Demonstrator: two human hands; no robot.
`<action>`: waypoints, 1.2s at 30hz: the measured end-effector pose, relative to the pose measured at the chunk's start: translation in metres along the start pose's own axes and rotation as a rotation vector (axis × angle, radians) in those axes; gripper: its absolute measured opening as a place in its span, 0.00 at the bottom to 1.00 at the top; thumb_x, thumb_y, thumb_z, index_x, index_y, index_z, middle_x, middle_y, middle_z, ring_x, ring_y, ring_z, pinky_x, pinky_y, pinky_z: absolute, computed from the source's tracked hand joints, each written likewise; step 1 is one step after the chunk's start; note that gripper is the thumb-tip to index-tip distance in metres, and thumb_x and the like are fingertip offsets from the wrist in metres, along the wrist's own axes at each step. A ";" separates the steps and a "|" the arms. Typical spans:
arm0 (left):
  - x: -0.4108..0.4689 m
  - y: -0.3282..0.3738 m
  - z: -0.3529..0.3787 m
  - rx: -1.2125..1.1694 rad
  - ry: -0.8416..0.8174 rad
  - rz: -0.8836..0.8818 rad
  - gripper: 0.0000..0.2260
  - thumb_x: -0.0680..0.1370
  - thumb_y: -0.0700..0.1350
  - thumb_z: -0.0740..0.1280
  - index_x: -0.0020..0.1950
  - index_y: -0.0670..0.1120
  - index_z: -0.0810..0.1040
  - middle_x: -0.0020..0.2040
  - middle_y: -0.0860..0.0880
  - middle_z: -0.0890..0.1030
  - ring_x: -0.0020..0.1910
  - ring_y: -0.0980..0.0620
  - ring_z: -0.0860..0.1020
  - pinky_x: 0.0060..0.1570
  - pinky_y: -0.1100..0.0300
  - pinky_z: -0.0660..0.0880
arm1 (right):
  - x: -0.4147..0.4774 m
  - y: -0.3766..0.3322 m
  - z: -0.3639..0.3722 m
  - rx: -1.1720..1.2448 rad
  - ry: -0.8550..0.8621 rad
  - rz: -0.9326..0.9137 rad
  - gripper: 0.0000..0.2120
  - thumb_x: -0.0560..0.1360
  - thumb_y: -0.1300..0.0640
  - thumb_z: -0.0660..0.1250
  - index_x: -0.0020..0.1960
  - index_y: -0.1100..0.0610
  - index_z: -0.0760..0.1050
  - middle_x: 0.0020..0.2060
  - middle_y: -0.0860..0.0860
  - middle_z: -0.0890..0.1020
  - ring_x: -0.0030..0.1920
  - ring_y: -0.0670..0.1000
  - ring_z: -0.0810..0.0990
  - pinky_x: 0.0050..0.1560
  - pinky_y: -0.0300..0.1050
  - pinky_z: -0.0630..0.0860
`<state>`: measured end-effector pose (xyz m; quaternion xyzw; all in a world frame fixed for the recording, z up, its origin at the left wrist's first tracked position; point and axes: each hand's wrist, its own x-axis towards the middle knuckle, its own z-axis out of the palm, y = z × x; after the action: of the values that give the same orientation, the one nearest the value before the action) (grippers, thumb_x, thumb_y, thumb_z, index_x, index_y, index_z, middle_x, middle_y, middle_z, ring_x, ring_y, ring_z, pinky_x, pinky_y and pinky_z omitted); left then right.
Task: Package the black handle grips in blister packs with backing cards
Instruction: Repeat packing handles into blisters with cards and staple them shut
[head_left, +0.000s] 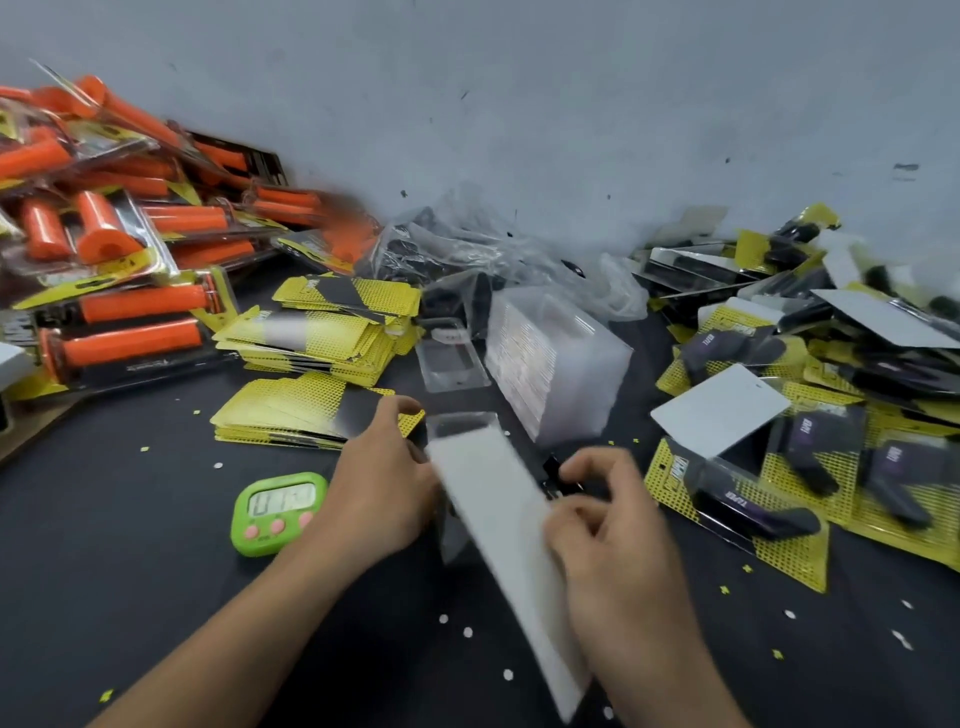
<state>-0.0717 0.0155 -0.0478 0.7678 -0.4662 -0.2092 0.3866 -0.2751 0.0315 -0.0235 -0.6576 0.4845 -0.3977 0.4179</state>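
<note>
Backing card (491, 512): long axis far-left to near-right; L hand (382, 493), R hand (615, 525) grips clamped on edges.

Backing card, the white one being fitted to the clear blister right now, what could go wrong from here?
The backing card is tilted and motion-blurred against the clear blister, so it might seat crooked or crease. A black part, perhaps the handle piece, shows at its right edge and could slip out before closing. Loose paper dots on the table could get trapped inside.

Green timer (280, 512) on black table (130, 545), packed orange grips (119, 249) far left
</note>
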 end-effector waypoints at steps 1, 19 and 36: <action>0.001 0.001 -0.001 -0.006 -0.032 -0.024 0.23 0.73 0.45 0.74 0.64 0.57 0.69 0.33 0.55 0.83 0.35 0.60 0.78 0.31 0.65 0.66 | -0.007 0.003 0.000 -0.036 -0.090 0.017 0.14 0.76 0.63 0.65 0.52 0.44 0.71 0.30 0.46 0.79 0.26 0.44 0.68 0.31 0.39 0.68; 0.005 -0.009 -0.004 -0.274 -0.012 -0.105 0.13 0.74 0.41 0.74 0.53 0.55 0.77 0.39 0.55 0.85 0.27 0.59 0.80 0.24 0.68 0.72 | -0.006 0.031 0.023 -0.001 -0.110 0.273 0.10 0.78 0.66 0.62 0.44 0.53 0.75 0.21 0.45 0.71 0.21 0.43 0.65 0.25 0.32 0.62; -0.018 0.009 -0.001 0.592 0.280 0.454 0.09 0.71 0.58 0.77 0.44 0.56 0.83 0.38 0.56 0.83 0.43 0.51 0.75 0.32 0.59 0.62 | -0.005 0.016 0.019 0.479 -0.181 0.195 0.17 0.75 0.70 0.64 0.35 0.52 0.79 0.31 0.51 0.80 0.31 0.46 0.75 0.31 0.36 0.70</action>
<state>-0.0846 0.0287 -0.0404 0.7444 -0.6072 0.1315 0.2449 -0.2637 0.0369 -0.0449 -0.5233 0.3982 -0.3983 0.6394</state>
